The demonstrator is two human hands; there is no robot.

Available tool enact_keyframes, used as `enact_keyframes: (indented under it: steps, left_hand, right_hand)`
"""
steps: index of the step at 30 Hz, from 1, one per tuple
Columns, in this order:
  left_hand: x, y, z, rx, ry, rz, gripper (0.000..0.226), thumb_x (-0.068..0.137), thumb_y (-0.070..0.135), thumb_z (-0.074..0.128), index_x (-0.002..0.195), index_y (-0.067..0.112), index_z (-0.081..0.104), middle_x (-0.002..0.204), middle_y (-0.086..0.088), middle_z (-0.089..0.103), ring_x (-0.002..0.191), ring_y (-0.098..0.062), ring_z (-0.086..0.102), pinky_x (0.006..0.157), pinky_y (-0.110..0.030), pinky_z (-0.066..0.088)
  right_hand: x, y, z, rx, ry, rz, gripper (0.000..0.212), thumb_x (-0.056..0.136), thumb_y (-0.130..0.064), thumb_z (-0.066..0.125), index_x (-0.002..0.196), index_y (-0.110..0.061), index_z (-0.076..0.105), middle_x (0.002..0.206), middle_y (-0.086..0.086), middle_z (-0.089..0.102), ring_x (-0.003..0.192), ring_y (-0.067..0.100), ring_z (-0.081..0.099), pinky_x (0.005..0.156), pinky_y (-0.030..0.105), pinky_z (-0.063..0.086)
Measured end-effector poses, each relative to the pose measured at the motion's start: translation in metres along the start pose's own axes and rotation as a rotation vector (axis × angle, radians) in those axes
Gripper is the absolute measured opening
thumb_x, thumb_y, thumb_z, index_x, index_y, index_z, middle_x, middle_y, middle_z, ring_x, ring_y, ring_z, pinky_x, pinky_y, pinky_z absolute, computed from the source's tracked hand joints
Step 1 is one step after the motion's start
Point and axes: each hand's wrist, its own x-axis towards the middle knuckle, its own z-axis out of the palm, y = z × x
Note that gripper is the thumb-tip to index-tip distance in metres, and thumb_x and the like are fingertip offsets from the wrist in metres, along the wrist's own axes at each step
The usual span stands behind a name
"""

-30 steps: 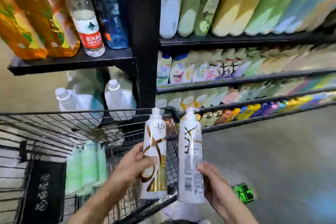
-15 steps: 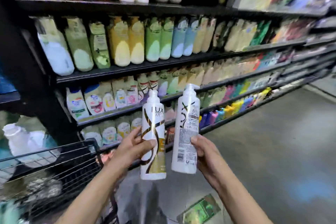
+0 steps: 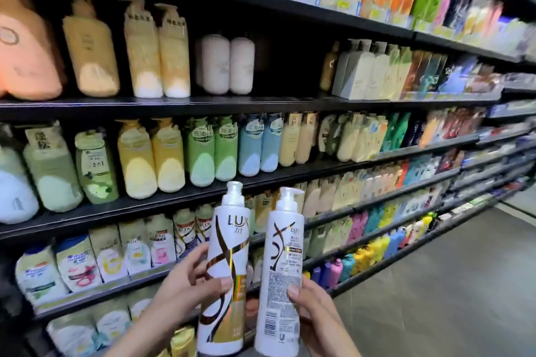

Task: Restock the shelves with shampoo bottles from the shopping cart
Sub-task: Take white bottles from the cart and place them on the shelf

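Two white Lux pump bottles stand upright side by side in front of the shelves. My left hand (image 3: 185,284) grips the left bottle (image 3: 227,255), which shows its brown and gold front label. My right hand (image 3: 310,307) grips the right bottle (image 3: 282,258), turned so its printed back label and barcode face me. Both bottles are held in the air before the third shelf (image 3: 348,220), where similar Lux bottles (image 3: 185,232) stand. The shopping cart is out of view.
Black shelving runs from the left to the far right, packed with shampoo and body-wash bottles on every level. A dark gap (image 3: 290,66) shows on the upper shelf to the right of two pale bottles (image 3: 226,64). Grey aisle floor (image 3: 449,284) lies at the right.
The view has swung right and up from the cart to the shampoo shelves. Both hands have carried the two bottles up and closer to the shelves; the cart has left the view.
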Motion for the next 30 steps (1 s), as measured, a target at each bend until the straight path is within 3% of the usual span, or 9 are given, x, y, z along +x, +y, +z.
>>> enact_keyframes:
  steps: [3,5,7,15,20,23,26,30]
  left_hand:
    - [0.057,0.016,0.002,0.015,0.014,0.065,0.091,0.041,0.033,0.084,0.125,0.020,0.052,0.103,-0.004,0.073,0.084,-0.016,0.071,0.064,-0.019,0.053]
    - [0.093,0.029,0.005,0.015,0.046,0.109,0.093,0.041,0.028,0.086,0.126,0.017,0.052,0.100,-0.003,0.074,0.071,-0.011,0.069,0.058,-0.015,0.051]
    - [0.124,0.044,0.008,-0.013,0.070,0.152,0.074,0.051,0.014,0.079,0.121,0.016,0.054,0.088,0.000,0.074,0.055,-0.005,0.063,0.049,-0.011,0.046]
    - [0.255,0.126,0.029,0.086,0.146,0.321,0.063,0.053,0.022,0.078,0.114,0.019,0.059,0.091,-0.001,0.075,0.077,-0.011,0.069,0.061,-0.018,0.053]
    - [0.335,0.175,0.046,0.155,0.211,0.425,0.043,0.078,0.003,0.072,0.115,0.017,0.057,0.092,-0.001,0.073,0.076,-0.010,0.067,0.059,-0.019,0.053]
    - [0.381,0.204,0.052,0.207,0.255,0.492,0.049,0.077,0.006,0.073,0.119,0.020,0.052,0.093,0.005,0.072,0.076,-0.002,0.069,0.059,-0.016,0.051]
    - [0.424,0.221,0.052,0.286,0.303,0.509,0.061,0.075,0.011,0.076,0.128,0.019,0.046,0.103,0.002,0.070,0.088,-0.008,0.069,0.071,-0.022,0.053]
    - [0.470,0.226,0.047,0.471,0.391,0.551,0.075,0.071,0.016,0.081,0.134,0.017,0.040,0.105,0.003,0.067,0.095,-0.011,0.066,0.087,-0.032,0.053]
  right_hand:
    - [0.050,-0.034,-0.021,-0.053,-0.048,-0.045,0.075,0.047,-0.021,0.078,0.115,0.005,0.062,0.107,0.031,0.066,0.090,0.036,0.066,0.080,0.041,0.055]
    - [0.085,-0.059,-0.029,-0.051,-0.081,-0.067,0.076,0.044,-0.022,0.081,0.113,0.004,0.064,0.103,0.027,0.069,0.083,0.032,0.068,0.074,0.037,0.056]
    - [0.114,-0.077,-0.036,-0.062,-0.099,-0.109,0.081,0.036,-0.026,0.090,0.108,0.002,0.067,0.098,0.025,0.070,0.079,0.028,0.070,0.069,0.033,0.058]
    - [0.219,-0.155,-0.057,-0.100,-0.144,-0.266,0.086,0.036,-0.039,0.092,0.109,-0.002,0.068,0.104,0.021,0.071,0.086,0.027,0.070,0.069,0.031,0.057]
    - [0.266,-0.197,-0.067,-0.062,-0.142,-0.340,0.091,0.035,-0.043,0.092,0.111,-0.002,0.066,0.102,0.021,0.071,0.084,0.027,0.069,0.068,0.031,0.057]
    - [0.289,-0.217,-0.080,-0.083,-0.144,-0.358,0.084,0.035,-0.046,0.091,0.107,-0.007,0.070,0.103,0.018,0.071,0.087,0.027,0.069,0.072,0.033,0.057]
    - [0.312,-0.236,-0.091,-0.138,-0.155,-0.391,0.077,0.037,-0.050,0.089,0.103,-0.014,0.073,0.103,0.014,0.072,0.087,0.024,0.070,0.072,0.031,0.055]
    - [0.340,-0.256,-0.101,-0.155,-0.187,-0.398,0.066,0.045,-0.039,0.085,0.106,-0.016,0.072,0.107,0.016,0.072,0.092,0.027,0.070,0.076,0.035,0.057]
